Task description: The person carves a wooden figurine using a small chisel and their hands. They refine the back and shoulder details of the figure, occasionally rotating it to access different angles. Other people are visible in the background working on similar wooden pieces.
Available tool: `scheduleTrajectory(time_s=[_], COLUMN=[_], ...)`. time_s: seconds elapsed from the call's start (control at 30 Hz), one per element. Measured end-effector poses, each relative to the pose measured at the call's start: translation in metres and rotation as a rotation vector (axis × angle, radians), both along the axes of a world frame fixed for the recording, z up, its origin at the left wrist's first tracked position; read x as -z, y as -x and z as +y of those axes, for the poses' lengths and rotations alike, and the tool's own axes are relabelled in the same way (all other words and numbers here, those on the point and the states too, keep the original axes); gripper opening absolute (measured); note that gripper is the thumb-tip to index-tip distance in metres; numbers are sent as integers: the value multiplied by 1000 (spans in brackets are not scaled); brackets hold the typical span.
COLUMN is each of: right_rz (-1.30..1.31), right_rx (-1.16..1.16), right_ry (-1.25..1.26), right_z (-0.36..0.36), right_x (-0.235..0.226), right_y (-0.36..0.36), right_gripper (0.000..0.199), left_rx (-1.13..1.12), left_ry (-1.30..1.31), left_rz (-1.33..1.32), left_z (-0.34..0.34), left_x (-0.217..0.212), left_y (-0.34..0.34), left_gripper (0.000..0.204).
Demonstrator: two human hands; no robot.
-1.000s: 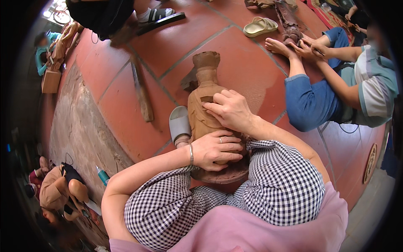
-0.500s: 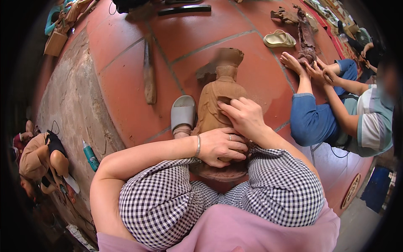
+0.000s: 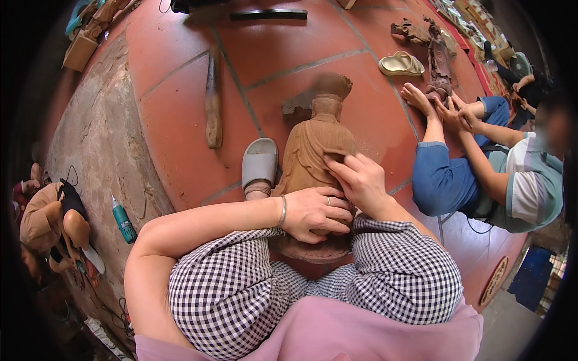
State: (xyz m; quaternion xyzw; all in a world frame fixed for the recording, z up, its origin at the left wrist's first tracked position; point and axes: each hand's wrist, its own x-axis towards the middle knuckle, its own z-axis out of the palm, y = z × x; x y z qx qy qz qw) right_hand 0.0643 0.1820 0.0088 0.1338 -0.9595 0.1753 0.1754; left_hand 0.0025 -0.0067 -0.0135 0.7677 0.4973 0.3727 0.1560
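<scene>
Between the knees of someone sitting in black-and-white checked trousers (image 3: 226,289), over a floor of terracotta-red tiles (image 3: 289,48), I see a brown carved wooden figure of a robed body (image 3: 316,141), its head pointing to twelve o'clock and its round, dark base at six. The wood is matt and warm, paler over the shoulders and greyer about the neck. Shallow folds of drapery curve across the trunk, the neck narrows above a collar line, and the top of the head flares wide, though it is blurred from here. The lower part is mostly covered.

The left hand (image 3: 316,213), with a ring and a silver-coloured bangle (image 3: 283,210), lies flat across that lower part, fingers slightly spread. The right hand (image 3: 362,185) is bent over the figure's side at about four o'clock, thumb and forefinger drawn close together at the surface; whether they pinch something thin I cannot tell.

Going round from the figure, a grey slide sandal (image 3: 260,161) on a foot is just beside it at nine o'clock. A long tool with a worn wooden handle (image 3: 214,111) lies at ten, apart from it. At one o'clock is a cream-coloured sandal (image 3: 400,64), near a darker reddish-brown carving (image 3: 439,63). Someone in blue jeans (image 3: 442,177) sits at three, hands at that carving's base.
</scene>
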Motion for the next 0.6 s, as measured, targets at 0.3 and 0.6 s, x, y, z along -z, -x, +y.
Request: scheduleTrajectory(time_s=[0.3, 0.6], right_rz=[70, -15], right_rx=[-26, 20], right_ry=[-13, -8], right_z=[-16, 5], right_x=[-2, -2], right_y=[41, -6], right_gripper=[21, 24], left_rx=[-1, -1], left_ry=[2, 3], left_rz=[21, 3], left_z=[0, -3], left_x=[0, -1], left_y=[1, 0], left_gripper=[50, 50])
